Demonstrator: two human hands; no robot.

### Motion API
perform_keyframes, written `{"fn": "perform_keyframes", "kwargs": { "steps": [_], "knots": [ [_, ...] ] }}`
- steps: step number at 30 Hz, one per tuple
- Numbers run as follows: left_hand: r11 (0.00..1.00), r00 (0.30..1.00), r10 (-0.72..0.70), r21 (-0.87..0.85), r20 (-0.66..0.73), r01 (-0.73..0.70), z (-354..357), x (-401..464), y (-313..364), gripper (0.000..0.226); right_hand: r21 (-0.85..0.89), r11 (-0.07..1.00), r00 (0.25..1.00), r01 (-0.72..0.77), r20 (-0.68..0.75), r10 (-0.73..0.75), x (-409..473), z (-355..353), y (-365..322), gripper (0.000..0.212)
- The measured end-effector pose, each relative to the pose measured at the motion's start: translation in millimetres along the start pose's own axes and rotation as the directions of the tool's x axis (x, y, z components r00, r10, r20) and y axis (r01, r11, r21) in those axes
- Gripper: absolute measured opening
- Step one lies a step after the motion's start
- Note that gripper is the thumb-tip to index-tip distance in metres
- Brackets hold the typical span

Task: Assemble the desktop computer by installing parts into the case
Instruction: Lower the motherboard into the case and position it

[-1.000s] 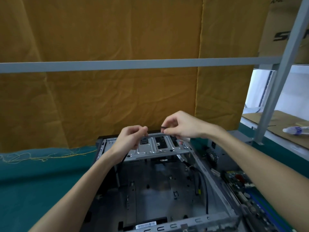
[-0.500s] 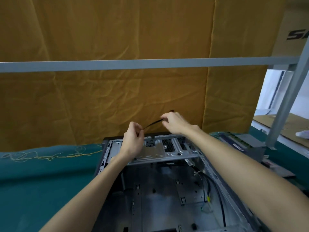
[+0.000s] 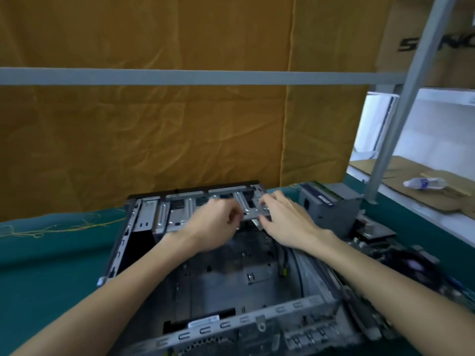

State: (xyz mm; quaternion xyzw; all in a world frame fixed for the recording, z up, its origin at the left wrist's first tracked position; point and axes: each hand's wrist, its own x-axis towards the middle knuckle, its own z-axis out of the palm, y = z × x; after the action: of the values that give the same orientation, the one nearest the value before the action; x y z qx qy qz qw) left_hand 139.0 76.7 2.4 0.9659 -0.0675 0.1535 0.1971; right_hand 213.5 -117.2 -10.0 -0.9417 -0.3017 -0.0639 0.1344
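Loose yellow threads [image 3: 59, 227] lie far left on the green table cover [image 3: 46, 273], orange cloth [image 3: 154, 140] hangs behind, a grey rail [image 3: 180, 76] crosses it. The case [image 3: 123, 242] lies on its side on the cover, centre frame, open face up; its long axis runs from the near edge away toward the cloth, skewed a little left at the far end. The perforated slotted rear panel is nearest the camera and the drive cage bracket [image 3: 177, 214] spans the far end crosswise. Left forearm comes in from bottom left, angled up and right over the open bay. Left hand [image 3: 213, 224] sits at the near edge of the bracket, back toward the camera, fingers curled in with fingertips drawn together; blur hides whether anything is pinched, so I can't tell. Right hand [image 3: 285, 222] is just beside it, nearly touching, palm down, fingers bent over the right end of the bracket and resting on it, thumb tucked under the edge; grip on the metal looks likely but motion blur leaves it unclear. Right forearm runs from bottom right diagonally across the case's right wall. A grey power supply [image 3: 331, 204] stands just right of the case's far corner, a circuit board [image 3: 401, 255] lies along the right side, and a plastic bottle [image 3: 424, 183] lies on cardboard far right.
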Motion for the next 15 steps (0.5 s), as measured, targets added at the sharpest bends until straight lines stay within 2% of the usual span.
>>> {"fn": "perform_keyframes", "kwargs": {
  "steps": [1,2,4,5,7,8,10,11,15],
  "knots": [
    [0.995,0.986,0.013,-0.097,0.166,0.003,8,-7,17,0.017,0.077,0.995,0.998,-0.06,0.016,0.058,-12,0,5,0.042],
    [0.986,0.938,0.017,-0.162,0.345,0.042,20,-15,34,0.019,0.17,0.975,0.989,-0.145,0.064,0.136,-21,1,10,0.048],
    [0.959,0.777,0.032,-0.238,0.629,0.153,46,-27,63,0.033,0.33,0.89,0.945,-0.314,0.204,0.257,-32,5,19,0.054],
    [0.944,0.714,0.043,-0.262,0.699,0.2,57,-30,74,0.038,0.383,0.853,0.93,-0.354,0.241,0.277,-34,7,23,0.052],
    [0.887,0.666,0.042,-0.335,0.744,0.318,68,-33,90,0.036,0.476,0.798,0.928,-0.368,0.232,0.29,-39,10,28,0.046],
    [0.823,0.661,0.035,-0.397,0.749,0.407,69,-32,94,0.032,0.515,0.775,0.93,-0.366,0.217,0.295,-40,11,29,0.045],
    [0.633,0.651,0.036,-0.522,0.758,0.572,68,-27,99,0.021,0.569,0.735,0.929,-0.369,0.202,0.31,-41,14,30,0.045],
    [0.57,0.656,0.037,-0.555,0.754,0.605,67,-26,99,0.018,0.589,0.717,0.927,-0.373,0.203,0.316,-41,15,30,0.045],
    [0.452,0.688,0.047,-0.63,0.724,0.632,60,-26,88,0.013,0.642,0.655,0.916,-0.398,0.238,0.323,-41,13,31,0.043]
  ]
}}
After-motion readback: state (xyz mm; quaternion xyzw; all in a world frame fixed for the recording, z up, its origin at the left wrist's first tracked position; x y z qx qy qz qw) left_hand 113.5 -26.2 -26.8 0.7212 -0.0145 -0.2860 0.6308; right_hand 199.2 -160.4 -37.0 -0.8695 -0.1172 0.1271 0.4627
